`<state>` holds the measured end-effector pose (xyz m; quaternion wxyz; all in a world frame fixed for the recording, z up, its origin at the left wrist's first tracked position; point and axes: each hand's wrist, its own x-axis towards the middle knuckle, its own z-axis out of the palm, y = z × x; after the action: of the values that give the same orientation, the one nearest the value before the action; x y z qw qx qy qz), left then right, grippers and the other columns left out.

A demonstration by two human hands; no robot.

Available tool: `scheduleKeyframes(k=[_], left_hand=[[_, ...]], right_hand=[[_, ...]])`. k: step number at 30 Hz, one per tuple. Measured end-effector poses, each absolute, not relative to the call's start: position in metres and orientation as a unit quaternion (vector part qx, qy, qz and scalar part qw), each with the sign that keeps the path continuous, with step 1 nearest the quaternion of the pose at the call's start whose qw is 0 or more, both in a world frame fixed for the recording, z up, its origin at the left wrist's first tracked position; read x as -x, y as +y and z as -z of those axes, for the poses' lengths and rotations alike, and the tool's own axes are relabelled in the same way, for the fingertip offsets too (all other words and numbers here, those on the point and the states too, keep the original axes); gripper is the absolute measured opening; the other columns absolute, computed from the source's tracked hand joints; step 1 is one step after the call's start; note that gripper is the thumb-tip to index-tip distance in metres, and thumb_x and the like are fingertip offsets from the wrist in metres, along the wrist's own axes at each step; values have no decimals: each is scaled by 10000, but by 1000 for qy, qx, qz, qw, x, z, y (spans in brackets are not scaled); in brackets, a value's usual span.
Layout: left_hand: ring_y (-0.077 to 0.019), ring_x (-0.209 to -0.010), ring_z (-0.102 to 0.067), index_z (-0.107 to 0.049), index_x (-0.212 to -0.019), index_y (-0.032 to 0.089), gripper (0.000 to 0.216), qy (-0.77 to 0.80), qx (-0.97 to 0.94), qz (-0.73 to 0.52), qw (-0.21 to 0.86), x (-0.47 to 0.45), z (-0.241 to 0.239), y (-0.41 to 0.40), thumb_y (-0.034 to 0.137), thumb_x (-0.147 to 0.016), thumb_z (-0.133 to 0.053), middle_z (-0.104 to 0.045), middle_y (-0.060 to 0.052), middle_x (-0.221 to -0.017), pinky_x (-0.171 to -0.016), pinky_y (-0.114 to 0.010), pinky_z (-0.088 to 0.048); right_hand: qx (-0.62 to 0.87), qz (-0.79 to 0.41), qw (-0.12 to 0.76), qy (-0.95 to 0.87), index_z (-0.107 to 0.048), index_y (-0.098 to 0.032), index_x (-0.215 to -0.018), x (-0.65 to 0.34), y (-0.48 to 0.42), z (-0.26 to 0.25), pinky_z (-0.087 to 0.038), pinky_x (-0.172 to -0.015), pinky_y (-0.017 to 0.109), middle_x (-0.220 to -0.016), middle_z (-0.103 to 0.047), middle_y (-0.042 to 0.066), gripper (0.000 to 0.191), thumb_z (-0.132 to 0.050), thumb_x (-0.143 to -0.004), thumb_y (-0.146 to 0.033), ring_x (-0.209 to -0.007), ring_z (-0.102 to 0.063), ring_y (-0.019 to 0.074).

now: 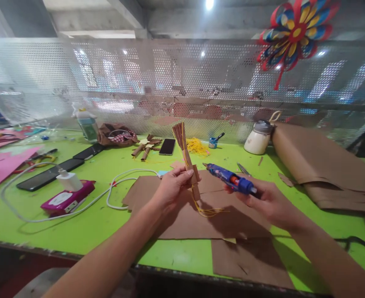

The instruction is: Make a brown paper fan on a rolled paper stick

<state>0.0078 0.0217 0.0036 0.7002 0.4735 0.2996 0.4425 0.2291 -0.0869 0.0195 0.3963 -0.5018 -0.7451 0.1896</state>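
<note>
My left hand (176, 184) pinches a small broom-shaped craft of rolled brown paper (185, 155), with a fringed top and yellow thread (209, 212) trailing from its lower end. It is held tilted above a brown paper sheet (244, 215). In my right hand (271, 203) is a blue hot glue gun (232, 179), its nozzle pointing left toward the paper craft but apart from it. My right fingers are wrapped around the glue gun and partly hidden behind it.
Rolled paper pieces (147, 147), a phone (167, 147) and yellow thread scraps (198, 146) lie at the back. A magenta power strip (67, 203) with a white cable sits left. A white bottle (258, 138) and folded brown paper (328, 161) are right. A perforated screen (170, 74) stands behind.
</note>
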Motion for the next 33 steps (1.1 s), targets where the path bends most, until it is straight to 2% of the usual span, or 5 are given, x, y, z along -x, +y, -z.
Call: scheduleKeyframes(k=[3,6,11,23,33], left_hand=[[-185,-786,-664,-696,-899,98,254,304,-477,-438,698,-8,-2,23,244,-696,-736,-711,-113,-855,-758,-288,-479],[-165,-767,-654,-712,-909,121,254,306,-472,-434,704,-8,-1,23,245,-689,-746,-715,-93,-865,-763,-284,-472],[-144,-791,-639,-724,-914,139,231,300,-470,-430,710,-9,0,21,224,-700,-739,-715,-80,-925,-764,-264,-463],[-165,-815,-638,-728,-901,131,232,281,-477,-430,713,-10,-2,16,234,-692,-741,-705,-112,-977,-757,-273,-469],[-136,-771,-615,-728,-884,115,221,292,-466,-431,715,-10,-6,13,197,-680,-747,-698,-95,-919,-712,-237,-474]], right_hand=[[485,-102,386,-778,-592,-261,-1176,-225,-90,-14,-501,-872,322,-1111,-681,38,334,-592,-842,-271,-993,-638,222],[465,-67,377,-799,-560,-280,-1213,-223,-90,-11,-503,-886,310,-1176,-654,37,378,-580,-840,-223,-1048,-621,223],[446,-61,351,-821,-497,-280,-1258,-219,-91,-11,-510,-863,299,-1197,-633,55,405,-538,-862,-206,-1093,-596,223],[455,-34,340,-823,-529,-270,-1231,-216,-90,-11,-513,-858,333,-1134,-653,64,386,-535,-851,-202,-1063,-602,239],[440,-96,331,-829,-495,-245,-1226,-215,-89,-11,-463,-910,359,-1127,-613,76,351,-526,-878,-224,-1052,-562,229]])
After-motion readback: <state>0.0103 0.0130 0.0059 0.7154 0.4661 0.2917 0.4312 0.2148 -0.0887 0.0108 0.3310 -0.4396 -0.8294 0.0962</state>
